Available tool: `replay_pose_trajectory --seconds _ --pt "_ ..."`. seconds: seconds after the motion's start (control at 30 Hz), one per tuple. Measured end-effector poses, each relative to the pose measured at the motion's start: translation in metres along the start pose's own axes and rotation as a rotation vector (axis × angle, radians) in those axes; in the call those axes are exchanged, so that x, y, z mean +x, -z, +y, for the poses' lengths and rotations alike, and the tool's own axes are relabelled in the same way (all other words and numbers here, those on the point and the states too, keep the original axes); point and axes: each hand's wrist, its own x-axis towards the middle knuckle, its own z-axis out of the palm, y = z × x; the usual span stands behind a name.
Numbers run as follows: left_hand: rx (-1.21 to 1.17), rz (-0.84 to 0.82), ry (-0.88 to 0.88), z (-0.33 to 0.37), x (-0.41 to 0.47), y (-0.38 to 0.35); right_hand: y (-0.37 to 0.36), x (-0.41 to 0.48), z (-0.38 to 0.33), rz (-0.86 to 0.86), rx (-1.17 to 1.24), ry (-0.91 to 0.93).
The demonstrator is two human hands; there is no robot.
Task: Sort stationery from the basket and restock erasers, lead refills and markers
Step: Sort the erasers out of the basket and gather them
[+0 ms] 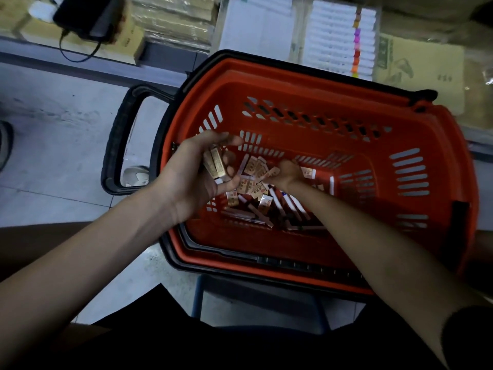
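While over 1 basket (293, 73), L hand (198, 180) w/ 2 packs (214, 164) — R hand (286, 173) inside

A: Light level?
B: Dim, cool cast. Brightest up top, white boxes (338, 36) nearly washed out; bottom edge goes near black.
A: Sharpness?
B: Soft on the left hand (197, 180), small packs (214, 165) in it unreadable. Top-left corner smeared. Wide-angle bend bows the basket (293, 73) rim.

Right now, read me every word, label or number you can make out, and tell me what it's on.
Nothing can be read.
Packets in the left hand: print blurred.
Loose packets in the basket: print too small.
Right cardboard box: marks blurred.
Left cardboard box: marks blurred.
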Motion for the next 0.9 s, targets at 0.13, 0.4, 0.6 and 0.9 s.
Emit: replay_pose_trajectory --seconds 0.13,0.4,0.6,0.9 --pt "-0.007 0.01 0.011 -0.002 0.001 0.002 0.001 0.002 0.001 0.037 0.04 -0.074" --pt "-0.048 0.068 0.033 -0.008 -0.001 0.002 0.015 -0.012 0.001 -0.017 0.193 -0.059" --pt "-0.16 0.027 0.097 -0.005 -0.004 -0.012 0.065 -0.064 -0.019 0.136 0.348 0.096" --pt "-0.142 -0.003 0.081 -0.003 -0.014 -0.038 0.152 -0.205 -0.072 0.392 0.487 0.605"
